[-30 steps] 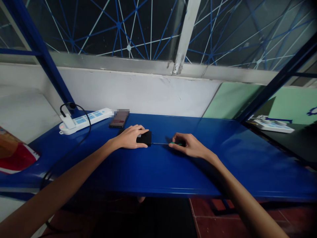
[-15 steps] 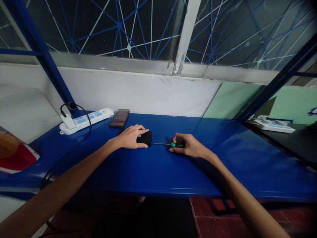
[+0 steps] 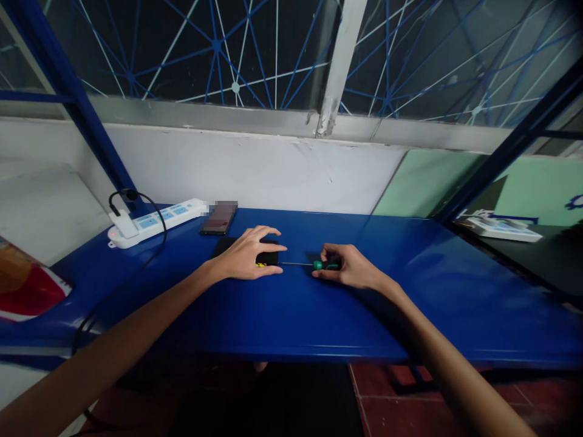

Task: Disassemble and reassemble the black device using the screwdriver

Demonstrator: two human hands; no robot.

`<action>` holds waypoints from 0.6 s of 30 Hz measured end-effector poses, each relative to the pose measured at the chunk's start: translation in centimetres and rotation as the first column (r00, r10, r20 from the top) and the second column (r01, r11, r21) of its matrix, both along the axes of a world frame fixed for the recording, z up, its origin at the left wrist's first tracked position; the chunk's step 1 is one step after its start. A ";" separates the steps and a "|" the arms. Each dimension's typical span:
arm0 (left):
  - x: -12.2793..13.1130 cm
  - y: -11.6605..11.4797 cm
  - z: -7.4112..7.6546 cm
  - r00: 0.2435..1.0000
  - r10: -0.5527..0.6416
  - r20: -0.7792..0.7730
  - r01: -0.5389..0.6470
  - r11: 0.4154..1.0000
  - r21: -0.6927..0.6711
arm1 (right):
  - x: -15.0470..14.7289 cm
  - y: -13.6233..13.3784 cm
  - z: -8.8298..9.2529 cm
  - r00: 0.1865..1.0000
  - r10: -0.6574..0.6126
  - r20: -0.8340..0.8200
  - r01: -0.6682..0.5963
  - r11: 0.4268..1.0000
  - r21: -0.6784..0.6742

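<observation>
A flat black device (image 3: 224, 245) lies on the blue table (image 3: 319, 309). My left hand (image 3: 248, 255) lies over its right end, fingers curled round the edge and gripping it. My right hand (image 3: 353, 268) is closed on the green handle of a small screwdriver (image 3: 321, 265). The screwdriver's thin metal shaft points left, and its tip meets the right edge of the black device beside my left fingertips. A small yellow mark shows on the device under my left hand.
A dark phone (image 3: 220, 218) lies at the back of the table. Left of it a white power strip (image 3: 152, 221) with a plugged-in black cable (image 3: 136, 195) rests. A white wall and window grille stand behind. A red bag (image 3: 22, 291) sits far left, papers (image 3: 501, 227) far right.
My left hand has shifted right along the black device, its fingers now reaching past the edge toward the screwdriver's tip. My right hand has pulled back on the green handle, leaving more of it showing.
</observation>
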State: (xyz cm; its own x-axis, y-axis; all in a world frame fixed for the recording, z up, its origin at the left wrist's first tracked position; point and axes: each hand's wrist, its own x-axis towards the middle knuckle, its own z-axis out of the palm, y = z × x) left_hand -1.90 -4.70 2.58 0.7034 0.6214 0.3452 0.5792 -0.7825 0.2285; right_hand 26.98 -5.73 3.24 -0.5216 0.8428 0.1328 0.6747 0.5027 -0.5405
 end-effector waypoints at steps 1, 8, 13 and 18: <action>0.2 -0.1 -0.1 1.000 -0.015 0.001 0.015 1.000 -0.007 | -0.1 0.0 0.0 1.000 0.011 -0.015 -0.011 1.000 -0.015; 0.5 -0.2 -0.6 0.999 -0.054 -0.001 0.054 0.997 -0.048 | -0.3 -0.4 0.5 0.999 0.031 -0.031 -0.032 0.999 -0.041; 0.5 -0.1 -0.9 0.999 -0.043 -0.004 0.043 0.997 -0.066 | 0.2 0.0 0.4 0.999 0.009 0.037 -0.008 0.999 -0.032; 0.5 -0.1 -1.1 0.999 -0.045 -0.005 0.044 0.997 -0.064 | 0.2 0.1 0.1 1.000 0.025 0.004 -0.025 0.999 0.042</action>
State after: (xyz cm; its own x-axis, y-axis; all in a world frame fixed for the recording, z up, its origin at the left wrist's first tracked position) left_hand -1.40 -4.76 1.51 0.7329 0.6099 0.3015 0.5457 -0.7916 0.2749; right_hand 27.23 -5.65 3.31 -0.5433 0.8229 0.1661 0.6633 0.5420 -0.5160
